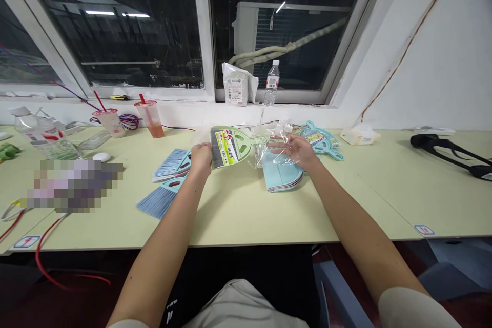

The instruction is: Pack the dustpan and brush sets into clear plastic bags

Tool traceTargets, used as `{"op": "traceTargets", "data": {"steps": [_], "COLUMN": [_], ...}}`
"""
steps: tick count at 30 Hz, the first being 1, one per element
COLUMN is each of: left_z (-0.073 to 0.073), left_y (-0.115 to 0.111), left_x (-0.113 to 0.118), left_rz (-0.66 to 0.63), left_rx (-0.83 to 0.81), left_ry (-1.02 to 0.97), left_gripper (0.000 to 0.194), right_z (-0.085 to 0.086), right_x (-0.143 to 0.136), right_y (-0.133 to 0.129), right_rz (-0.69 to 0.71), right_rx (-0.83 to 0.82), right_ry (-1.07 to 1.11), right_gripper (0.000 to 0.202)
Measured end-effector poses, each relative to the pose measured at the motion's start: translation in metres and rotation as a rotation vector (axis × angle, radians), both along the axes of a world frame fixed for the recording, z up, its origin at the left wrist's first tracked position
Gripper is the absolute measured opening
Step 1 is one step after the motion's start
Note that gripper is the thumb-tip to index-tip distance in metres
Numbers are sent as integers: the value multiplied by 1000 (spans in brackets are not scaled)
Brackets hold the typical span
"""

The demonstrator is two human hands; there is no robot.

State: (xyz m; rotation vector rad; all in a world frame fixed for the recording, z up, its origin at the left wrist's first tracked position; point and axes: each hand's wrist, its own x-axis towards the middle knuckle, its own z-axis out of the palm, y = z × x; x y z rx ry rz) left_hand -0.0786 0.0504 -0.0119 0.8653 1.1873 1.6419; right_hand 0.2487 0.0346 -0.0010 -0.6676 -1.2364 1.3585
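The left hand (201,158) grips the brush end of a green brush-and-dustpan set (240,147), its fingers closed on that edge (a bright label faces up), and the set is held above the worktop (238,215). The right hand (298,149) is at the handle end with its fingers spread wide, against or inside a clear plastic bag (273,151); which of the 2, I cannot tell. Beneath the right hand lies a stack of light blue dustpans (282,174), and just beyond it are packaged blue sets (321,139). On the left, 2 groups of blue-bristled brushes (169,166) lie near the left forearm. Farther back stand 2 cups with red straws (151,120), and a water bottle (272,84) stands on the window ledge (192,107).
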Motion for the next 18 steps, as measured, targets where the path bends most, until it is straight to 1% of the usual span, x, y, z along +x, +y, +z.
{"op": "traceTargets", "data": {"steps": [3,6,9,14,18], "left_z": [0,-2,-4,-3,-2], "left_y": [1,2,1,-3,-2], "left_x": [-1,0,2,7,7], "left_rz": [3,7,25,-35,-74], "left_rx": [5,1,-16,4,-9], "left_ry": [-30,-45,-36,-39,-117], "left_gripper": [11,11,9,4,8], "right_z": [2,3,3,-1,-4], "right_x": [-2,-5,-7,-5,-2], "right_y": [-3,-5,-6,0,5], "right_rz": [-12,12,22,60,42], "right_rx": [31,66,62,16,3], "right_ry": [-29,-34,-17,27,19], "right_gripper": [25,23,24,20,21]}}
